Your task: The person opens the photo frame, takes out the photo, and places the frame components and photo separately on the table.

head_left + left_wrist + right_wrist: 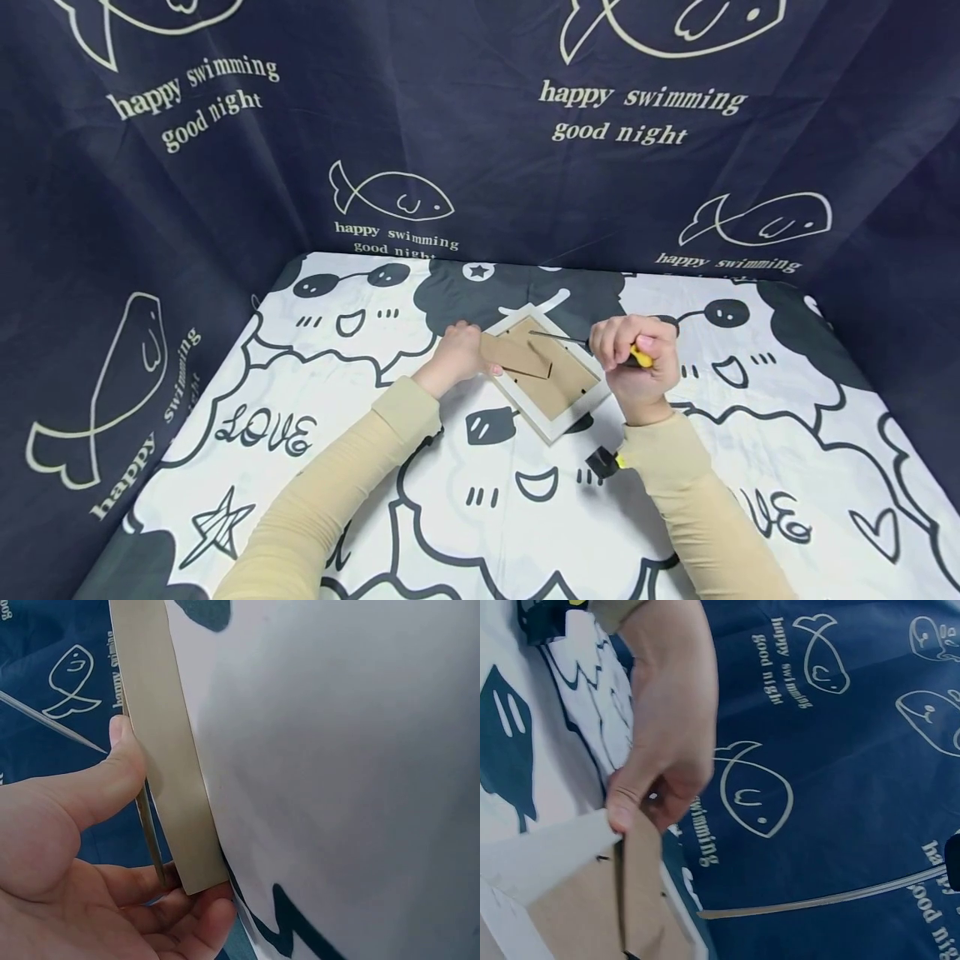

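- Here's the picture frame (579, 410), centre of the worktop, back side facing up, one corner towards the person.
- It looks light and stiff, I'd say; the pale rim seems the sound place to hold, flat-edged and not very slippery.
- The brown backing board (572, 385) looks thin, and the support leg (517, 357) could bend or crease if squeezed hard.
- Left grip (459, 354): thumb and fingers pinching the frame's left corner, the leg's free end in among them.
- Right grip (643, 385): fingers wrapped tightly round the screwdriver (641, 357), by its black-and-yellow handle.
- The shaft points left across the board; from the wrist views its tip seems to hover clear of it.
- Underneath, a white cloth (517, 533) with black cartoon faces; round about, navy curtains (480, 100) printed with fish.
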Action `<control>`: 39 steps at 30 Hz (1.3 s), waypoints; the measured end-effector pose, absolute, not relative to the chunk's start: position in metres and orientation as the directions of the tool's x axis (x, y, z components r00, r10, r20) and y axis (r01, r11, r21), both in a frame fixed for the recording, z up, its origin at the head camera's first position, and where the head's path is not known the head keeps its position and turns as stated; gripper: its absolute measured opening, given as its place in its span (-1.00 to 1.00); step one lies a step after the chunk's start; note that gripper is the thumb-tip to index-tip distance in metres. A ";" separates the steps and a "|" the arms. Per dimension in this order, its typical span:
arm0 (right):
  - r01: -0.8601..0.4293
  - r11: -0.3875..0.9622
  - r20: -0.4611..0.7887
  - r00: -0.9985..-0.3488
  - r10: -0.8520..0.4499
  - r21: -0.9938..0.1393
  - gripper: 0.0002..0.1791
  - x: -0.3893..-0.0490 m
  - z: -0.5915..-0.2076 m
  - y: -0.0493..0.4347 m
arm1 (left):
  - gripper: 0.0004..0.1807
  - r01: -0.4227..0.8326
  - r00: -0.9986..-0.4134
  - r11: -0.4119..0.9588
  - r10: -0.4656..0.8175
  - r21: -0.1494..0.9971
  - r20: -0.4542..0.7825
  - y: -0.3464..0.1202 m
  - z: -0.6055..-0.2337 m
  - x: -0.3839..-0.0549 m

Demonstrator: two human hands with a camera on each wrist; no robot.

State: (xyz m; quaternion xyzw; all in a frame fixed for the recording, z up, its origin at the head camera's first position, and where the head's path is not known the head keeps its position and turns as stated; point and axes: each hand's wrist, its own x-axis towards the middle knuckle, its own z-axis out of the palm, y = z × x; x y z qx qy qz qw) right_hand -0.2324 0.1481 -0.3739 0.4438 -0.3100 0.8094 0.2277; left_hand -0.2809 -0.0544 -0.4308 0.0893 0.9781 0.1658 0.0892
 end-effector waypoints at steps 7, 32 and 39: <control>-0.641 -0.690 0.852 -0.519 0.066 -0.337 -0.62 -0.240 -0.386 0.134 | -0.17 0.148 -0.968 0.933 0.205 0.327 -0.145 -0.054 -0.432 -0.282; -0.668 -0.689 0.841 -0.517 0.158 -0.281 -0.58 -0.251 -0.400 0.120 | -0.16 0.154 -0.966 0.941 0.207 0.302 -0.153 -0.053 -0.427 -0.280; -0.702 -0.661 0.857 -0.485 0.172 -0.264 -0.58 -0.247 -0.403 0.115 | -0.12 0.175 -0.963 0.953 0.219 0.247 -0.160 -0.052 -0.425 -0.281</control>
